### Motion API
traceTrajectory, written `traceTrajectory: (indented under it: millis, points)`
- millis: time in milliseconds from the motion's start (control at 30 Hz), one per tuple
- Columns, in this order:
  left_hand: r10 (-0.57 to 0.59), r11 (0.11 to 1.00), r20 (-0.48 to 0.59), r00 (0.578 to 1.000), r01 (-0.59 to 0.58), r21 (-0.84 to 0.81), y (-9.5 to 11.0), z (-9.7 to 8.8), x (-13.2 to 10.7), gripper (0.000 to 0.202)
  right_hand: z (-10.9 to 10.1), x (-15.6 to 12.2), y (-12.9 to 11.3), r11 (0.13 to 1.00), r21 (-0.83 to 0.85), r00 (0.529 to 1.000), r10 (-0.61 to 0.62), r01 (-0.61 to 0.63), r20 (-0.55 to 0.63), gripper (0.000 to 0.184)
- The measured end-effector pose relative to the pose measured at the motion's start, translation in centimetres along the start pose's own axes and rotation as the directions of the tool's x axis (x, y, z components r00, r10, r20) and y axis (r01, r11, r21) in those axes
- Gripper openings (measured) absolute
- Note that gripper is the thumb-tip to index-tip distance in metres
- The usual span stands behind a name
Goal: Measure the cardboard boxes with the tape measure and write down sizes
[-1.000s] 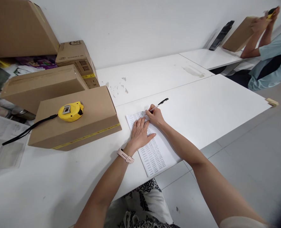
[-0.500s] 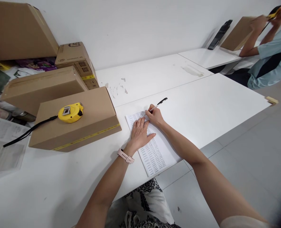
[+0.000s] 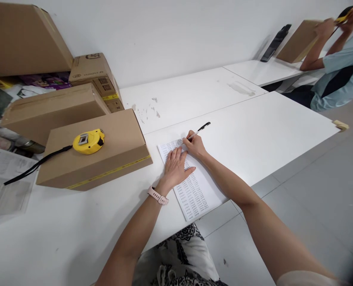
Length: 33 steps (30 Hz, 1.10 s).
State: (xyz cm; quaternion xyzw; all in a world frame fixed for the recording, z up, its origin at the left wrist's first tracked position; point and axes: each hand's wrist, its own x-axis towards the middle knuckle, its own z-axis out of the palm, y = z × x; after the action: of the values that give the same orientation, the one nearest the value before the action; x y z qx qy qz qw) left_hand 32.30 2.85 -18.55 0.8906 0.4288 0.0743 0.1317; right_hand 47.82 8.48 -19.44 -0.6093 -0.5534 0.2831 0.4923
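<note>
A printed sheet [image 3: 194, 190] full of small rows of text lies on the white table [image 3: 254, 135] near its front edge. My left hand [image 3: 175, 167] rests flat on the sheet, fingers stretched out, a pink watch on the wrist. My right hand [image 3: 196, 145] is closed round a pen [image 3: 199, 130] with a black cap, its tip on the upper part of the sheet.
A cardboard box [image 3: 111, 155] with a yellow tape measure [image 3: 88, 141] on top stands left of the sheet, more boxes [image 3: 54, 107] stacked behind it. Papers [image 3: 3, 190] lie at far left. Another person [image 3: 337, 67] at the far right table handles a box [image 3: 298, 41].
Nothing of note has moved; my hands and the pen stay in place on the sheet. The other person's arms shifted slightly.
</note>
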Motion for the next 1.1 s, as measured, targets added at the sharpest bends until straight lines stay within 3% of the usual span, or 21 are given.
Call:
traceTrajectory:
  millis: [1100]
  points:
    - [-0.006, 1.0, 0.011, 1.0, 0.006, -0.017, 0.02, -0.03, 0.05, 0.076, -0.03, 0.18, 0.26, 1.0, -0.021, 1.0, -0.009, 0.009, -0.029, 0.018]
